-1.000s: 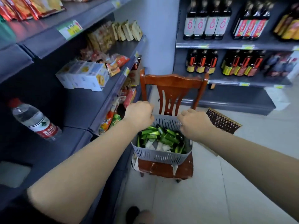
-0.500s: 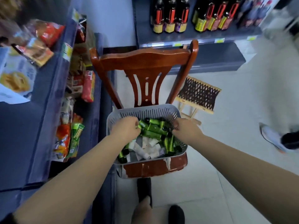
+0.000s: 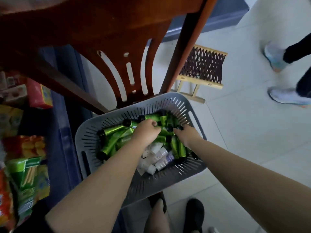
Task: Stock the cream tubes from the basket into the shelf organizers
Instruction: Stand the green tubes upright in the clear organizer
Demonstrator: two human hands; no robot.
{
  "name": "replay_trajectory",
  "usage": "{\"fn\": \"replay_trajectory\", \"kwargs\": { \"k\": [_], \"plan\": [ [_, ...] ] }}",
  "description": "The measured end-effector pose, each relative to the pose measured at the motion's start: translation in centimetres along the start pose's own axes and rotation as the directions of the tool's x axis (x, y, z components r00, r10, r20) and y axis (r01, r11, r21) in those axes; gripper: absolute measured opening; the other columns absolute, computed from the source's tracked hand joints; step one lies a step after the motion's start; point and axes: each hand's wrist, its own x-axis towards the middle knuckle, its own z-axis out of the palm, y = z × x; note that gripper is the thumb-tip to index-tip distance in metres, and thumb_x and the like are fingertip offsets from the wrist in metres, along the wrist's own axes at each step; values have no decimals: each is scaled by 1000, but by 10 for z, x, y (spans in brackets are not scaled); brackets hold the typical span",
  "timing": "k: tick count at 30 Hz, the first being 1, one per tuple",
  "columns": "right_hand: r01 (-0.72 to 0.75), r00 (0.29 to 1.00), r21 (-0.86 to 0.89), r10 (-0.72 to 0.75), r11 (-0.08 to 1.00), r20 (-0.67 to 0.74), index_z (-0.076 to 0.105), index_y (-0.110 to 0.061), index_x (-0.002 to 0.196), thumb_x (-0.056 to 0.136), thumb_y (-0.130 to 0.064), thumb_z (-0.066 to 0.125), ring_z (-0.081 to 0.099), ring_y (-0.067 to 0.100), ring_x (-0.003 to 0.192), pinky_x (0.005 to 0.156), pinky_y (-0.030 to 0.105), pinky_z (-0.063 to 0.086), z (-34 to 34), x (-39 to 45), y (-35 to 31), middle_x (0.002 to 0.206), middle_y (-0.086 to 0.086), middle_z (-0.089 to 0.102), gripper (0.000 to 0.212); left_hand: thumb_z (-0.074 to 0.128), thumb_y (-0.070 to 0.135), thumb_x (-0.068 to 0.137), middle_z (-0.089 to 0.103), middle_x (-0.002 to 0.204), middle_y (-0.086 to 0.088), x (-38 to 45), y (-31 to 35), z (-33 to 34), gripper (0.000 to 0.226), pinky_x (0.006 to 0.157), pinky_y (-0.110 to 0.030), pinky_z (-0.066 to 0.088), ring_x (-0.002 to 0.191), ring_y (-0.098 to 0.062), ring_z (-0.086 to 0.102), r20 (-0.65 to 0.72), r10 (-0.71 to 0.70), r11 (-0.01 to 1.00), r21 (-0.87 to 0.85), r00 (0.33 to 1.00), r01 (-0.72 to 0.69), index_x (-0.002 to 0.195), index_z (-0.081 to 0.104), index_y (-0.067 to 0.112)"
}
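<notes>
Chair: a red-brown wooden chair (image 3: 117, 39) carried the grey slotted plastic basket (image 3: 87, 137) on its seat.
Floor: pale tiled floor (image 3: 252, 148) held the chair and, far right, a small woven folding stool (image 3: 202, 68).
Shelf: a dark blue shelf (image 3: 57, 148) at left held colourful snack packets (image 3: 28, 167).

Basket (image 3: 87, 140) on the seat of a chair (image 3: 117, 39), before its backrest. Cream tubes (image 3: 114, 132) heaped in the basket; small jars (image 3: 159, 158) in its near part. Both hands in the basket among the tubes: left hand (image 3: 148, 133) at centre, right hand (image 3: 186, 135) just beside it. Shelf with packaged goods (image 3: 25, 165) left of the chair. Folding stool (image 3: 202, 69) on the floor, right of and behind the chair. Another person's shoes (image 3: 286, 96) further right.
</notes>
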Motion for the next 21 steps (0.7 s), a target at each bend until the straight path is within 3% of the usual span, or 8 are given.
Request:
{"fn": "replay_trajectory", "kwargs": {
  "k": [3, 5, 7, 12, 15, 17, 19, 21],
  "plan": [
    [-87, 996, 150, 86, 985, 8, 45, 2, 133, 100, -37, 33, 50, 36, 118, 96, 34, 41, 13, 21, 5, 131, 23, 51, 52, 50, 27, 92, 51, 90, -5, 28, 2, 20, 13, 73, -29, 38, 85, -23, 53, 11, -12, 996, -87, 1000, 13, 89, 55, 16],
    [-146, 987, 342, 158, 928, -6, 49, 4, 127, 98, -42, 32, 53, 37, 116, 100, 42, 42, 23, 36, 7, 127, 23, 55, 57, 49, 27, 92, 45, 76, -6, 43, 7, 34, 29, 67, -30, 40, 77, -21, 49, 21, -39, 986, -164, 999, 42, 65, 42, 20],
    [-186, 977, 468, 213, 864, -5, 51, 2, 125, 96, -47, 35, 55, 37, 115, 100, 45, 43, 33, 50, 10, 125, 23, 57, 60, 50, 30, 92, 45, 73, -4, 56, 11, 46, 35, 74, -38, 50, 77, -21, 52, 42, -89, 968, -230, 995, 96, 60, 37, 23],
    [-214, 963, 607, 268, 766, 1, 58, -1, 112, 85, -47, 55, 66, 32, 90, 86, 43, 53, 42, 67, 12, 97, 17, 66, 54, 60, 25, 89, 58, 92, -10, 77, 13, 67, 19, 77, -40, 57, 87, -33, 64, 113, -218, 890, -384, 969, 245, 89, 53, 7],
    [-180, 975, 603, 222, 777, 6, 59, -10, 85, 87, -36, 55, 61, 25, 82, 86, 42, 51, 46, 69, 15, 89, 11, 63, 26, 62, 9, 88, 58, 107, -20, 77, 13, 68, 16, 77, -40, 55, 102, -38, 60, 191, -296, 745, -567, 936, 351, 100, 58, -1],
    [-180, 977, 604, 210, 776, 21, 51, -15, 72, 90, -29, 52, 57, 23, 78, 83, 39, 51, 45, 62, 17, 85, 9, 59, 23, 61, 0, 86, 54, 110, -24, 67, 12, 64, 23, 75, -40, 53, 110, -39, 55, 244, -320, 637, -660, 915, 399, 108, 54, -3],
    [-204, 973, 647, 225, 735, 51, 50, -13, 70, 91, -22, 51, 56, 20, 65, 66, 34, 51, 43, 51, 18, 73, 7, 57, 22, 60, -3, 86, 54, 113, -25, 52, 8, 58, 31, 72, -40, 55, 105, -37, 57, 272, -311, 568, -715, 910, 408, 115, 49, -2],
    [-259, 961, 714, 246, 650, 124, 50, -9, 71, 91, -17, 48, 54, 17, 55, 52, 28, 45, 35, 34, 13, 67, 7, 56, 21, 59, -2, 87, 56, 104, -22, 31, 7, 45, 12, 72, -39, 55, 91, -31, 58, 304, -289, 510, -754, 908, 414, 98, 54, -5]
  ]
}}
